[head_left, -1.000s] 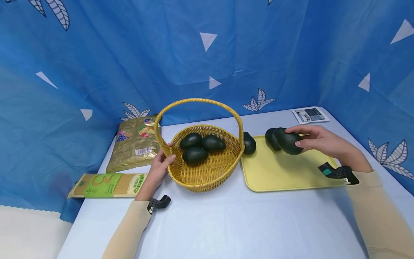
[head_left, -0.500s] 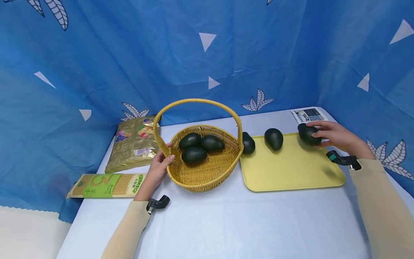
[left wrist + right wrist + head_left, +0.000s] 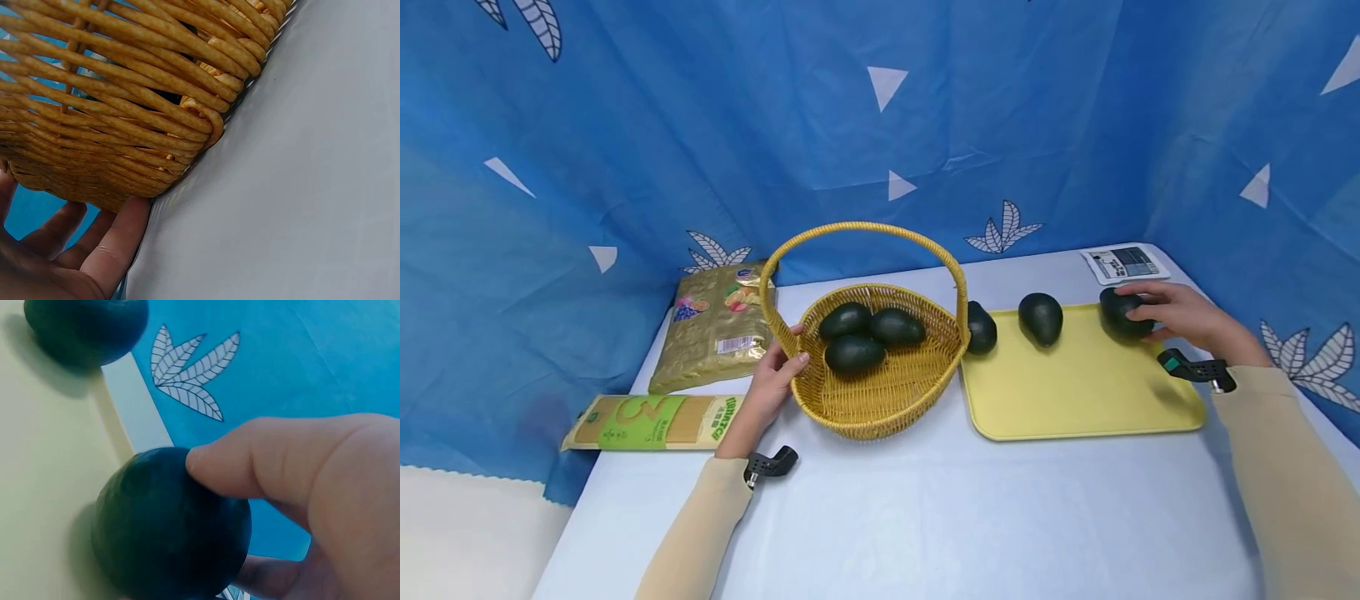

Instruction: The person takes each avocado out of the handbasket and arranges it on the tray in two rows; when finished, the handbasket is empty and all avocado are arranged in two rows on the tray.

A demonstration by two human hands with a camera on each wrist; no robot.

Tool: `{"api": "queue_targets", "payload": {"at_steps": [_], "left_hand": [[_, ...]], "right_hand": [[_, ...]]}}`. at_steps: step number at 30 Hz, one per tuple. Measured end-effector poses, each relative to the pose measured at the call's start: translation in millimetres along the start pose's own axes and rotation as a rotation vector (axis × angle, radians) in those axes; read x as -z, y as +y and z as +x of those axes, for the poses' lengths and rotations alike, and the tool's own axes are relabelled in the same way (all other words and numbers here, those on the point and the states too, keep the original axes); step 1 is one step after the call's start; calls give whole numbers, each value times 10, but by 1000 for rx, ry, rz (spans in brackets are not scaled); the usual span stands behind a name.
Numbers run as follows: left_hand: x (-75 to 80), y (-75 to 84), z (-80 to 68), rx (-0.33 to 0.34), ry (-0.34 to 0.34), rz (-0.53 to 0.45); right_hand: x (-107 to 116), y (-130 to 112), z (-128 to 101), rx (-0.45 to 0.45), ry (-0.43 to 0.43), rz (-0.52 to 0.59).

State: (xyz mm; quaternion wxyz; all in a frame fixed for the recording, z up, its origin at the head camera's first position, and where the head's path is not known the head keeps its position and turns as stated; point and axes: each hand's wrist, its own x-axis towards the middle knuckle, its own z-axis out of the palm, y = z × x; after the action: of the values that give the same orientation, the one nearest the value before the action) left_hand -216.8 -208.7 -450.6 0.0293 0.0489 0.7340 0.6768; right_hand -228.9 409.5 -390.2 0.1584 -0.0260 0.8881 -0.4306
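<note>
The left hand (image 3: 769,385) holds the wicker basket (image 3: 867,428) while the right hand (image 3: 1187,318) pinches an avocado (image 3: 1117,317) at the far right corner of the yellow tray (image 3: 1052,400), seemingly for placing, though contact is unclear, so gentle release looks due.

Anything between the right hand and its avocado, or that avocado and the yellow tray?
Nothing visible. The right hand holds the dark green, rounded avocado directly, at the far right corner of the yellow, rectangular tray; no object shows between the two. The next dark green avocado sits to its left, apart from it.
</note>
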Motion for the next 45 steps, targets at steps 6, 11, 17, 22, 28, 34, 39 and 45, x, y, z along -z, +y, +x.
{"api": "queue_targets", "payload": {"at_steps": [6, 11, 17, 22, 28, 34, 39, 45], "left_hand": [[-18, -9, -1, 9, 0, -12], [-11, -22, 12, 7, -1, -13], [8, -18, 8, 2, -1, -14], [18, -21, 0, -4, -7, -15], [21, -19, 0, -1, -4, -4], [9, -19, 11, 5, 2, -4], [4, -9, 11, 10, 2, 5], [5, -5, 14, 20, 9, 1]], "right_hand": [[-41, -37, 29, -15, 25, -80], [-18, -62, 38, -40, 35, -124], [-18, -75, 26, -53, 22, -111], [-1, -70, 18, -51, 27, -126], [32, -92, 19, -73, 49, -148], [43, -138, -8, -69, 43, -157], [16, -158, -14, -68, 47, -153], [-16, -179, 3, -44, 45, -170]]}}
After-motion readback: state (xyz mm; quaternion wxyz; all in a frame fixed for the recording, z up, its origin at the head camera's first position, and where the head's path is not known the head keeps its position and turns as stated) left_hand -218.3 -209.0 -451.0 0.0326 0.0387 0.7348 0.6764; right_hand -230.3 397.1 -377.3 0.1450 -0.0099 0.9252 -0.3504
